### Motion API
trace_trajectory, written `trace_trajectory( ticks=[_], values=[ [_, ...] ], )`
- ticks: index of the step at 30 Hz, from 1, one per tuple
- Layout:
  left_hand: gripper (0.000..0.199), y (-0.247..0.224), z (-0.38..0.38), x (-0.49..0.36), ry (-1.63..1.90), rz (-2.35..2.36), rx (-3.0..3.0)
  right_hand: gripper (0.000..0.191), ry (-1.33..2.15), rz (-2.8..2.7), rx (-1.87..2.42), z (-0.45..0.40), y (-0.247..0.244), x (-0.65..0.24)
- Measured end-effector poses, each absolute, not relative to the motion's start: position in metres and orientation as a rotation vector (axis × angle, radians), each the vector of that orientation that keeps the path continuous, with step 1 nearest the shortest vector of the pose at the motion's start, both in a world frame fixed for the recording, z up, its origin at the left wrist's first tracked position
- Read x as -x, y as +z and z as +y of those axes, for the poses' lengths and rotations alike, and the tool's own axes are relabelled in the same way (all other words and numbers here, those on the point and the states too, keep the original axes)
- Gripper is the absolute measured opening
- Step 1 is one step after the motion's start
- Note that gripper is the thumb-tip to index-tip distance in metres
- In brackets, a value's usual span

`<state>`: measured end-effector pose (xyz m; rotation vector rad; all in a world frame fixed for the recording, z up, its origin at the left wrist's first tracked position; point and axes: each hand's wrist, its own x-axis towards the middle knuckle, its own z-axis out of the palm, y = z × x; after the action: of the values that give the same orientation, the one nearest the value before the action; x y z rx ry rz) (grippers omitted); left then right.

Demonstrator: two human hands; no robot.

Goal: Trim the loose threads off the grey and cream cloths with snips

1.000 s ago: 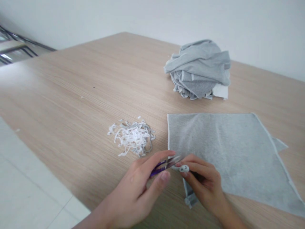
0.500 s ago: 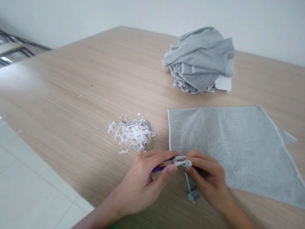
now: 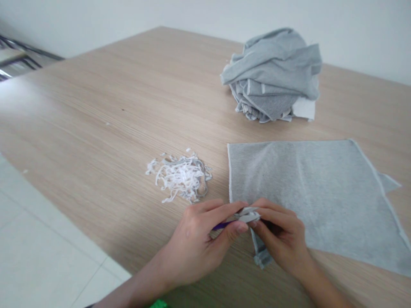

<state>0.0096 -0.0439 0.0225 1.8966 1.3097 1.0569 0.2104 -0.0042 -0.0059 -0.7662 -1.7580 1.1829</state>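
A small tool with a purple handle [image 3: 221, 225] is in my left hand [image 3: 205, 235], its fingers closed round it. Its metal tip meets a folded edge of fabric. My right hand [image 3: 282, 233] pinches that edge of the grey cloth [image 3: 321, 196], close beside my left fingertips. The cloth lies mostly flat to the right, with white-stitched borders, and a narrow end of it hangs below my right fingers. What lies under my palms is hidden.
A heap of white and grey thread scraps [image 3: 183, 175] lies left of the cloth. A crumpled pile of grey fabric [image 3: 272, 77] stands at the back of the wooden table [image 3: 96, 107]. The table's left edge borders a tiled floor.
My left hand has moved slightly right, and the tool's tip now sits closer against the fabric edge at my right fingers. The view has shifted a little.
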Motion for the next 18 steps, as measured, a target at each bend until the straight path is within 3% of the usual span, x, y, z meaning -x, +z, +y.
trace_trajectory(
  ticks=[18],
  values=[
    [0.024, 0.0238, -0.0459, -0.0109, 1.095, 1.326, -1.986, 0.029, 1.173, -1.778, 0.773, -0.0035, -0.0030, -0.2118]
  ],
)
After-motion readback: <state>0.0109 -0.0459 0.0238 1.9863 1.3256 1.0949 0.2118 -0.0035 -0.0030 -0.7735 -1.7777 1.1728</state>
